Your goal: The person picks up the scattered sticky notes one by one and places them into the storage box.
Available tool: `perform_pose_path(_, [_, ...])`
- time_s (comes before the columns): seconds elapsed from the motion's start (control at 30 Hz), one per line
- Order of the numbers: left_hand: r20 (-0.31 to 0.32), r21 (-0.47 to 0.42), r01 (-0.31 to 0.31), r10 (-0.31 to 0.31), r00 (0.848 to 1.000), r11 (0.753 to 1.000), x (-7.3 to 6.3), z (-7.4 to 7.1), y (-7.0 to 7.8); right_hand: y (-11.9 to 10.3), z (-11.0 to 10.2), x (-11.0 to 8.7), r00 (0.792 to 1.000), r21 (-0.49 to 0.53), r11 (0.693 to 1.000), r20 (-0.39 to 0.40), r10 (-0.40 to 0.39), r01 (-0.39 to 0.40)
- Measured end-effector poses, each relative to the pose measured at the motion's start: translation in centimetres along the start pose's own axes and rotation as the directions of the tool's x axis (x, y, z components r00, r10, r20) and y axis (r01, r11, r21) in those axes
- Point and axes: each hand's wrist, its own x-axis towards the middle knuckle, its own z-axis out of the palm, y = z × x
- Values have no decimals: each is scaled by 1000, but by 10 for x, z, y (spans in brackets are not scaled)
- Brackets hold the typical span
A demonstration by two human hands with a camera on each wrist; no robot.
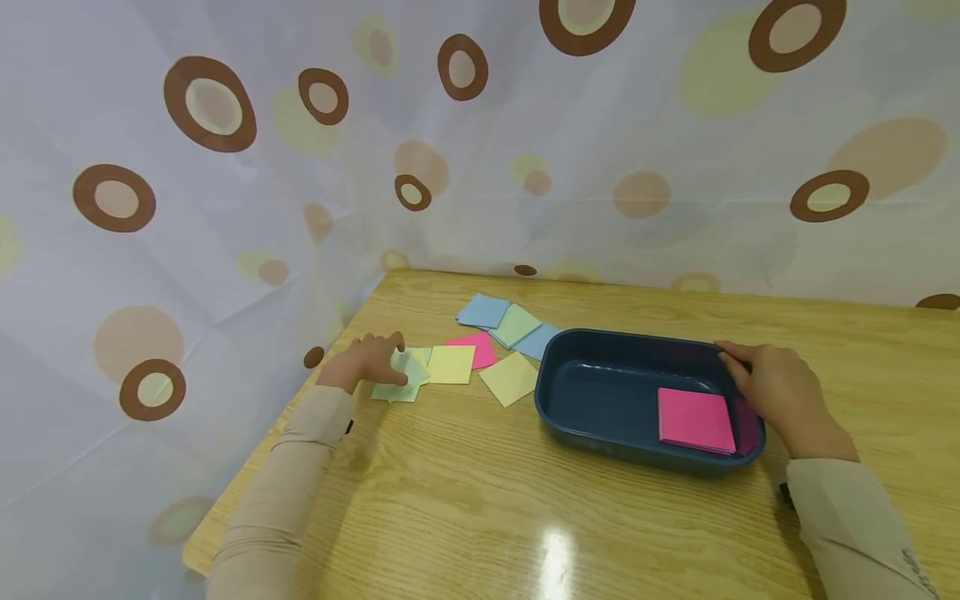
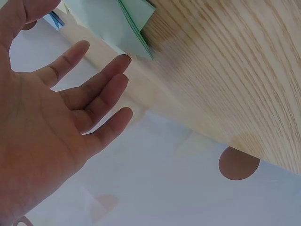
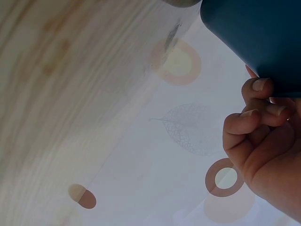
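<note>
While the right grip (image 1: 783, 390) clamps the rim of the dark blue bin (image 1: 603, 400), it's the left grip (image 1: 372, 358) to watch: over at the pale green notes (image 1: 414, 367), fingers apart, nothing pinched! Those notes lie on the tabletop (image 1: 450, 483) beneath its thumb and fingers, spreading out to its right; whether a fingertip touches them, I can't tell. No long axis to speak of: squarish sheets, corners turned at odds. And the left grip is plainly the nearer; the right one is well off beyond the bin, whose length runs roughly from one grip toward the other. Look at that paper: pale mint, flat, layered, darker green edges showing. To the left grip's right, a yellow note (image 1: 453, 365) sits up close, partly covering a pink note (image 1: 483, 348); blue notes (image 1: 483, 311) lie farther off. Near the right grip, inside the bin, a bright pink pad (image 1: 693, 419), neatly squared.
</note>
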Motion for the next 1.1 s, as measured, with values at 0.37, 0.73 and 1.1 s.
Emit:
perform_pose_path(0.37, [7, -58, -13, 13, 1000, 998, 7, 8, 2, 0, -1, -1, 1000, -11, 1000, -9, -9, 9])
perform_pose_path(0.73, [13, -42, 9, -8, 1000, 999, 12, 9, 6, 0, 0, -2, 998, -6, 1000, -48, -31, 31])
perform_pose_path(1.1, [-9, -61, 9, -10, 1000, 998, 10, 11, 10, 0, -1, 0, 1000, 3, 1000, -4, -5, 5])
